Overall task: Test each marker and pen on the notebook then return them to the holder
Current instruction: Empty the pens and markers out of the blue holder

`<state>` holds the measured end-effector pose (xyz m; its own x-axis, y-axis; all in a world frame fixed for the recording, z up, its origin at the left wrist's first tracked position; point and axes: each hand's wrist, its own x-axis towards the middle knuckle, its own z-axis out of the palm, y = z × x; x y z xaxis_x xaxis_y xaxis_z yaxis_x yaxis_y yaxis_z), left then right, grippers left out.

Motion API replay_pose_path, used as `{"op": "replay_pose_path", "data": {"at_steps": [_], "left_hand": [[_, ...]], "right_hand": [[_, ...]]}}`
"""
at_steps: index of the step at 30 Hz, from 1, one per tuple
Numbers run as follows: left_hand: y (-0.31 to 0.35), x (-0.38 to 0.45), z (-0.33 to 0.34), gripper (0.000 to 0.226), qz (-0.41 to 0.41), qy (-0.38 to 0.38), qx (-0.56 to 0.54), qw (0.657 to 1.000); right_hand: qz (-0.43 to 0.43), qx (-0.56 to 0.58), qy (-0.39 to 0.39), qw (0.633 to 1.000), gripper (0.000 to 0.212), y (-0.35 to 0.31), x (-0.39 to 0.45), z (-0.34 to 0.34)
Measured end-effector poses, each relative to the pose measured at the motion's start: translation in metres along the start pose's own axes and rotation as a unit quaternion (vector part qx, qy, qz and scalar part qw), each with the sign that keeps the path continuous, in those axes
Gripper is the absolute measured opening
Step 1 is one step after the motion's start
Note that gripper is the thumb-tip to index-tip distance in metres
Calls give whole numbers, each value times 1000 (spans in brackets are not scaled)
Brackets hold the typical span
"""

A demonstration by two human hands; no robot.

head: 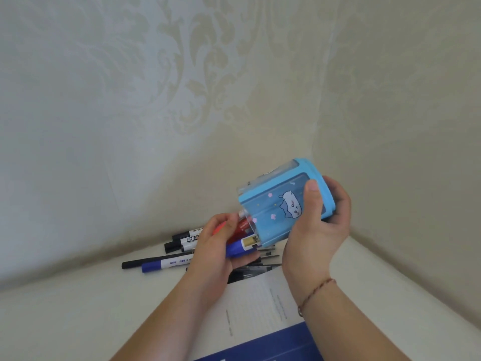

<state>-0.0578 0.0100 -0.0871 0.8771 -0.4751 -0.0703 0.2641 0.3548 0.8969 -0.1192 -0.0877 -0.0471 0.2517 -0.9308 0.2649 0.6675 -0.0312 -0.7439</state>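
My right hand (316, 225) grips a light blue pen holder (276, 204) with a cat picture, tipped over so its mouth points down-left. Red and blue markers (240, 243) stick out of its mouth. My left hand (218, 246) is cupped under that mouth, its fingers curled round those markers. Several black and blue markers (158, 264) lie loose on the white table (78, 308) behind my left hand. The open notebook (255, 303) lies below my wrists, its white page showing.
A dark blue cover or folder (273, 345) lies at the bottom edge. Patterned walls meet in a corner right behind the holder, closing the table in at the back and right. Thin black pens (265, 256) lie under the holder.
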Motion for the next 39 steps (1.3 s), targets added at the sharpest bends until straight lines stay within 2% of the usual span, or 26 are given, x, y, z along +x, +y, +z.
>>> {"op": "replay_pose_path", "data": {"at_steps": [2, 5, 7, 8, 9, 11, 15, 17, 21, 23, 24, 27, 29, 31, 33, 36, 37, 39], "left_hand": [[1, -2, -2, 15, -7, -20, -18, 1000], [0, 2, -4, 13, 34, 19, -20, 999], [-2, 5, -4, 19, 60, 62, 17, 996], [-4, 6, -4, 29, 87, 91, 75, 989], [-6, 6, -5, 41, 126, 119, 163, 971], [-9, 6, -10, 59, 210, 142, 341, 905], [-11, -3, -8, 67, 296, 124, 562, 763], [-12, -7, -6, 67, 293, 128, 624, 713], [-19, -5, -12, 75, 224, 171, 697, 660], [-19, -4, -13, 64, 231, 172, 691, 663], [-18, -4, -12, 56, 260, 149, 684, 666], [-20, -9, -6, 45, 352, -9, 630, 692], [-22, -11, -3, 43, 353, -70, 601, 714], [-24, -9, -5, 39, 341, -66, 561, 752], [-22, -9, -5, 33, 356, -46, 547, 756], [-18, -13, -2, 22, 321, -53, 532, 782], [-19, -14, -2, 21, 309, -60, 534, 785], [-19, -13, -2, 21, 322, -61, 563, 758]], "right_hand": [[-2, -4, 0, 1000, 21, -2, 1, 1], [19, 18, 12, 1000, 18, -3, 6, 1], [29, 23, 16, 999, 17, -1, 8, 0], [29, 19, 15, 999, 16, -1, 8, -2], [22, 10, 11, 1000, 16, 1, 11, -3], [-5, -23, -3, 1000, 20, 3, 15, -7], [-128, -119, -49, 983, 30, -2, 20, -11], [-190, -142, -88, 968, 31, -6, 22, -11], [-223, -177, -140, 948, 31, -8, 22, -10], [-231, -173, -131, 949, 27, -7, 22, -8], [-231, -175, -133, 948, 26, -7, 23, -8], [-210, -188, -152, 947, 25, -5, 23, -8], [-204, -184, -152, 949, 25, -3, 20, -7], [-195, -171, -152, 954, 25, -3, 14, -3], [-183, -155, -149, 959, 24, -4, 10, 0], [-172, -143, -138, 965, 23, -5, 7, 4], [-168, -141, -133, 967, 23, -5, 6, 4], [-164, -135, -125, 969, 24, -5, 5, 4]]}}
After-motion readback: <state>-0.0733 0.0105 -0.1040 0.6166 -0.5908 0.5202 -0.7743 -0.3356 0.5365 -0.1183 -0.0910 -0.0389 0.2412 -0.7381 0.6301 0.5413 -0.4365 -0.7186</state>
